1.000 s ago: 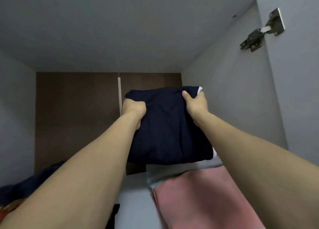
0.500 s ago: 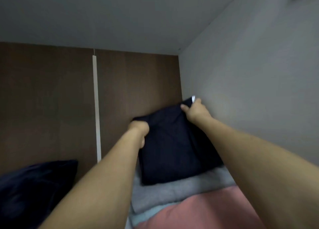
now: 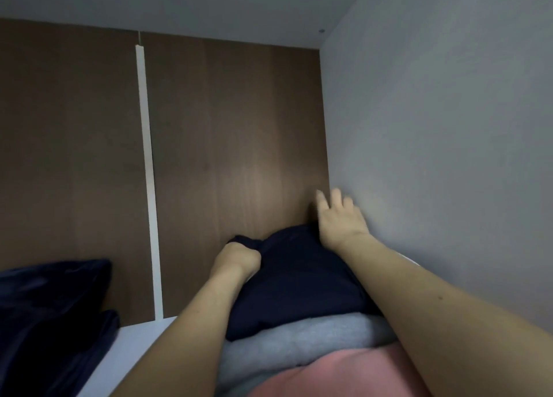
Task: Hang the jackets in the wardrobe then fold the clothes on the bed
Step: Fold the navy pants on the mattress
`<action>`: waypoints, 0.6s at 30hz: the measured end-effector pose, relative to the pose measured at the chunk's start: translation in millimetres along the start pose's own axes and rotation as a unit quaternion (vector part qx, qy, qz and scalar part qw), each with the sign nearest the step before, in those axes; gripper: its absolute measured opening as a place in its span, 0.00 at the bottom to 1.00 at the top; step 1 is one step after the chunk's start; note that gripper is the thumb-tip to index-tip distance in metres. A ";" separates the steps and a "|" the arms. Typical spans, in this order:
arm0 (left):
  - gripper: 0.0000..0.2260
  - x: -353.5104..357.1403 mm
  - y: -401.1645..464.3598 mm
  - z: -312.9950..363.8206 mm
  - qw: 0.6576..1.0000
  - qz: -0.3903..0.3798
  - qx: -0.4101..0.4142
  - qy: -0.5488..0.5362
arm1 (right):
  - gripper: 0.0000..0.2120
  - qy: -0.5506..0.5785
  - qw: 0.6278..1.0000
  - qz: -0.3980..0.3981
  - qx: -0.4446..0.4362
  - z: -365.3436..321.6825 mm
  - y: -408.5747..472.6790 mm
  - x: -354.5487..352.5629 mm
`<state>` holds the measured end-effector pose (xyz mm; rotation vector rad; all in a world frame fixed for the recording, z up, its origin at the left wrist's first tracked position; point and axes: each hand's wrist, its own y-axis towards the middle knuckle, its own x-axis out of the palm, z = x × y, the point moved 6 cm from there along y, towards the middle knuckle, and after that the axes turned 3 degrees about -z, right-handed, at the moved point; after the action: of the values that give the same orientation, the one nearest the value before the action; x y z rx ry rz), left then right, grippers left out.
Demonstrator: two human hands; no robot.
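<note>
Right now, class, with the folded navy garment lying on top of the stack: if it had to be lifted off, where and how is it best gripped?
Probably grip the folded navy garment by its near front edge, coming from the open front. Its back corner sits tight against the brown back panel and grey side wall, and it overhangs the grey garment.

Navy garment (image 3: 294, 280) atop folded stack (image 3: 302, 341)

No legible text, label, brand, number or sign found on any surface: folded navy garment (image 3: 296, 280), grey garment (image 3: 302, 342), pink garment (image 3: 344, 372) and wardrobe back panel (image 3: 233, 145) all unmarked
</note>
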<state>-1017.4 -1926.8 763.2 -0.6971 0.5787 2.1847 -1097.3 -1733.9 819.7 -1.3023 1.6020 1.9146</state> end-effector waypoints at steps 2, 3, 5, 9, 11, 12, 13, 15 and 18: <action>0.13 -2.5 -1.9 0.5 1.000 0.008 0.000 -0.004 | 0.22 -0.055 0.989 0.093 -0.100 -15.7 -5.0 -16.7; 0.13 -3.2 -3.7 -0.1 1.000 0.009 -0.002 -0.008 | 0.17 -0.045 0.990 0.081 -0.106 -17.1 -5.2 -16.6; 0.13 -3.6 -6.4 -0.8 1.000 0.008 -0.005 -0.016 | 0.14 0.005 0.998 -0.018 -0.054 -10.1 -2.3 -5.3; 0.12 -3.9 -5.8 -1.0 1.000 0.001 -0.008 -0.025 | 0.16 0.097 0.979 -0.174 0.036 5.1 0.3 15.6; 0.11 -2.7 -3.3 -2.8 0.999 -0.001 -0.012 -0.035 | 0.17 0.097 0.971 -0.215 0.048 6.9 1.2 22.3; 0.09 -2.2 -2.3 -3.3 0.999 -0.002 -0.013 -0.037 | 0.17 0.101 0.968 -0.224 0.049 7.4 1.9 24.9; 0.08 -1.8 -0.7 -3.5 0.999 -0.001 -0.013 -0.040 | 0.17 0.108 0.966 -0.227 0.050 7.4 2.8 26.7; 0.05 -1.7 1.1 -4.4 0.999 0.004 -0.015 -0.044 | 0.16 0.122 0.965 -0.225 0.052 7.9 4.7 27.8; 0.10 -0.7 3.9 -8.1 0.998 0.008 -0.021 -0.051 | 0.16 0.128 0.963 -0.233 0.051 7.4 4.6 30.5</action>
<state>-1017.7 -1934.4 758.3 -0.6008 0.4881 2.2380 -1120.0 -1737.7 797.9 -1.7508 1.3221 1.4086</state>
